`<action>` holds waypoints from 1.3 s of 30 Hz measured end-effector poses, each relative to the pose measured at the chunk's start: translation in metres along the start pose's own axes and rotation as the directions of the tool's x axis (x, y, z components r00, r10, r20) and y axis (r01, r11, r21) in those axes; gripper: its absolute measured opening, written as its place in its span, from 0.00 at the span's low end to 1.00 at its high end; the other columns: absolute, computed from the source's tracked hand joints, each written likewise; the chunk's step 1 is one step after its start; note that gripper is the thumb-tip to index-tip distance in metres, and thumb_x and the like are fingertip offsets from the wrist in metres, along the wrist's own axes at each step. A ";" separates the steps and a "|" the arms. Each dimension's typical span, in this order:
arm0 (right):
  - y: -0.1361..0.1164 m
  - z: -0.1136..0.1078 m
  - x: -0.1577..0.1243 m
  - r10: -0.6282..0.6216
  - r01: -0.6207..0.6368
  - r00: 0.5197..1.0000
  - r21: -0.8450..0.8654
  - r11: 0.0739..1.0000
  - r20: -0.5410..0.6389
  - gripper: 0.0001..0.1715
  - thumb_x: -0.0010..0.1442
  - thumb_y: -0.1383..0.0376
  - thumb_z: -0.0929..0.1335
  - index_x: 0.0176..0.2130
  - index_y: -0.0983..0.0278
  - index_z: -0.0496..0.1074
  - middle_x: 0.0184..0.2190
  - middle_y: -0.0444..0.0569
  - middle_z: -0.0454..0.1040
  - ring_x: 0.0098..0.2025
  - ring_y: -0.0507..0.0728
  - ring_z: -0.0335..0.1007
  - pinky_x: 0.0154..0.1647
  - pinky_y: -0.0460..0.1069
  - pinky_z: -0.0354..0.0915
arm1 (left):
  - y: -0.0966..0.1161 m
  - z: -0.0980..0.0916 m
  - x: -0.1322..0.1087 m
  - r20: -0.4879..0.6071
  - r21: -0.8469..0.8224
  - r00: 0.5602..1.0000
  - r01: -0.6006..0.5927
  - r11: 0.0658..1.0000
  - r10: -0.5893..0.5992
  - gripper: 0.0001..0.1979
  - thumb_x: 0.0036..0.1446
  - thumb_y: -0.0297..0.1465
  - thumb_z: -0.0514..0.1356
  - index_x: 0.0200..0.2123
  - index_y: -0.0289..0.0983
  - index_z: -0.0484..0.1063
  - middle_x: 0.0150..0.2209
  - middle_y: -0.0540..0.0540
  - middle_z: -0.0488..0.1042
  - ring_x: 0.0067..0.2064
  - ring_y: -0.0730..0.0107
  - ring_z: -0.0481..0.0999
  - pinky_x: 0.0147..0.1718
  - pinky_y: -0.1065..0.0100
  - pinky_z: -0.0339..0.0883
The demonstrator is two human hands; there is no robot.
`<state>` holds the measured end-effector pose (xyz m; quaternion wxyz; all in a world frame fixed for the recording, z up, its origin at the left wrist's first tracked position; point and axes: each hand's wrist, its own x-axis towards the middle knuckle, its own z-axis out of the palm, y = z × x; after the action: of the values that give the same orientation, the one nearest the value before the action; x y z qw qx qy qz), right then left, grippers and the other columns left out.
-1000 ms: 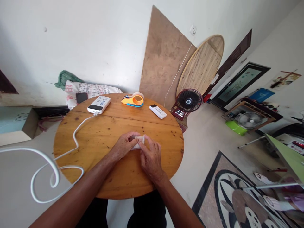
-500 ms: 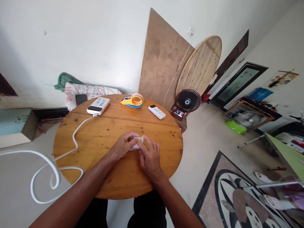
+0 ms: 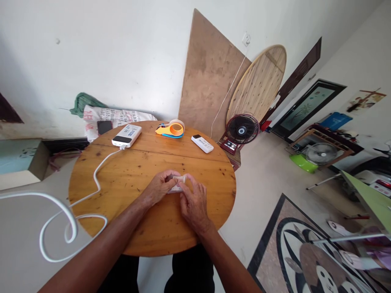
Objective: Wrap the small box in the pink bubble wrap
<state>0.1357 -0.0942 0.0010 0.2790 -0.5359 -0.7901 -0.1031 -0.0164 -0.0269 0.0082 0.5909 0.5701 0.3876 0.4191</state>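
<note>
Both hands meet over the near middle of a round wooden table. Between them lies a small white, partly see-through packet, mostly covered by fingers, so its kind is unclear. My left hand grips its left side with thumb and bent fingers. My right hand pinches its right edge, thumb near the left thumb. Farther back are a white power bank with a white cable plugged in, an orange and blue tape dispenser, and a second, smaller white power bank.
The cable loops off the table's left edge. Behind the table stand a printed sack and a leaning brown board. A dark red fan is beyond the right edge. A green table stands at far right.
Almost nothing differs. My right hand has shifted very slightly to the right, its fingers still on the white packet; the left hand stays in place.
</note>
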 end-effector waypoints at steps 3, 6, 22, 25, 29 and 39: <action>-0.001 -0.001 0.000 0.000 0.000 1.000 0.020 1.000 -0.003 0.21 0.57 0.72 0.62 0.51 0.62 0.67 0.60 0.56 0.57 0.58 0.60 0.56 0.52 0.56 0.55 | 0.000 0.000 0.000 -0.006 0.013 1.000 -0.001 1.000 0.001 0.18 0.45 0.40 0.60 0.38 0.35 0.71 0.26 0.52 0.70 0.27 0.73 0.67 0.28 0.71 0.61; -0.001 -0.002 0.000 0.024 -0.023 0.999 0.055 0.998 -0.023 0.20 0.58 0.72 0.61 0.51 0.63 0.67 0.60 0.55 0.57 0.59 0.60 0.56 0.53 0.56 0.55 | 0.001 0.000 0.000 -0.019 0.011 1.000 0.003 1.000 -0.003 0.20 0.44 0.40 0.60 0.39 0.35 0.71 0.28 0.51 0.72 0.29 0.72 0.69 0.29 0.71 0.62; 0.009 0.004 -0.002 0.141 -0.130 0.988 0.175 0.976 -0.057 0.24 0.61 0.68 0.60 0.57 0.63 0.61 0.59 0.55 0.59 0.60 0.58 0.55 0.57 0.56 0.55 | 0.002 0.001 0.000 -0.007 -0.004 0.999 0.039 0.999 -0.039 0.22 0.42 0.40 0.61 0.40 0.35 0.70 0.29 0.50 0.73 0.28 0.70 0.69 0.27 0.71 0.61; 0.011 0.001 0.008 0.134 -0.124 0.989 0.164 0.979 -0.057 0.23 0.59 0.68 0.62 0.54 0.63 0.63 0.60 0.54 0.59 0.61 0.59 0.54 0.57 0.55 0.55 | 0.000 0.000 0.001 0.000 -0.008 1.000 0.029 1.000 -0.029 0.20 0.44 0.39 0.60 0.40 0.35 0.70 0.30 0.50 0.73 0.29 0.70 0.69 0.28 0.71 0.61; 0.014 -0.005 0.026 0.069 -0.065 0.997 0.118 0.991 -0.029 0.23 0.57 0.69 0.63 0.53 0.63 0.64 0.59 0.55 0.59 0.60 0.60 0.55 0.56 0.56 0.55 | -0.003 -0.001 0.003 0.018 -0.026 1.000 0.001 1.000 0.000 0.17 0.47 0.37 0.59 0.40 0.35 0.69 0.30 0.51 0.72 0.30 0.71 0.69 0.30 0.71 0.61; 0.027 0.002 0.053 0.044 -0.034 0.998 0.178 0.984 -0.054 0.10 0.56 0.69 0.64 0.37 0.61 0.74 0.54 0.51 0.66 0.54 0.58 0.63 0.53 0.55 0.56 | 0.002 0.002 0.002 0.046 -0.035 0.999 -0.026 0.999 0.028 0.17 0.48 0.37 0.59 0.40 0.35 0.70 0.32 0.49 0.74 0.33 0.68 0.71 0.34 0.69 0.64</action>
<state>0.1455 -0.0407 0.0247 0.3500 -0.5213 -0.7772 -0.0425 -0.0144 -0.0258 0.0103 0.6039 0.5746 0.3585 0.4202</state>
